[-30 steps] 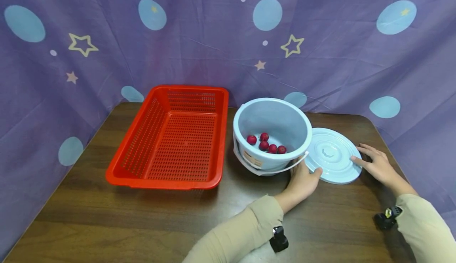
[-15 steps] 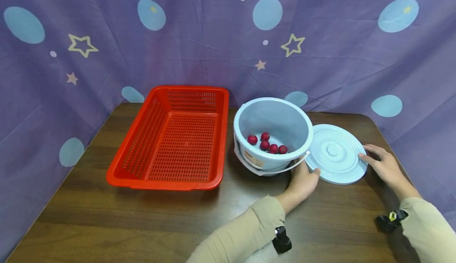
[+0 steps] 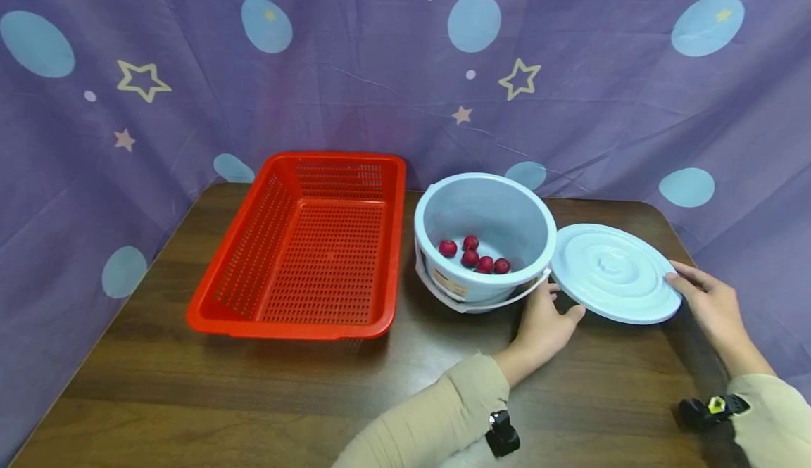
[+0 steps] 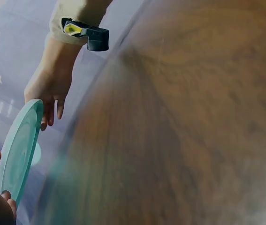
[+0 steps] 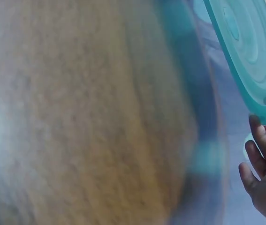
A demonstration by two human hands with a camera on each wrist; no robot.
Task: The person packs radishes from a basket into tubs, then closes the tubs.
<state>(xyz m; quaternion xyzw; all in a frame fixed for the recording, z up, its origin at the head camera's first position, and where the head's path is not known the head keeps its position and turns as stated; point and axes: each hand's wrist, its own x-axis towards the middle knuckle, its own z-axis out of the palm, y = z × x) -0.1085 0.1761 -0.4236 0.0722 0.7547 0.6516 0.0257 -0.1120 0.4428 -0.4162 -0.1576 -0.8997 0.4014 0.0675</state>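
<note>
The pale blue round lid [image 3: 614,274] is raised off the table, right of the bucket. My right hand [image 3: 712,306] pinches its right edge between thumb and fingers; the right wrist view shows fingertips [image 5: 255,122] at the rim of the lid [image 5: 250,56]. My left hand [image 3: 541,327] is at the lid's near left edge, beside the bucket, thumb spread from the fingers. Whether it touches the lid, I cannot tell. The pale blue bucket [image 3: 484,193] stands uncovered with its handle [image 3: 453,302] lowered in front. Several small round red fruits [image 3: 470,257] lie inside.
Left of the bucket stands a red perforated plastic basket [image 3: 317,331] on the brown wooden table [image 3: 253,397]. A purple curtain [image 3: 355,74] with stars and dots hangs behind the table and along its sides.
My right hand has moved right with the lid, which has risen from the table and away from the bucket. My left hand has shifted slightly right. Bucket and basket stay put.
</note>
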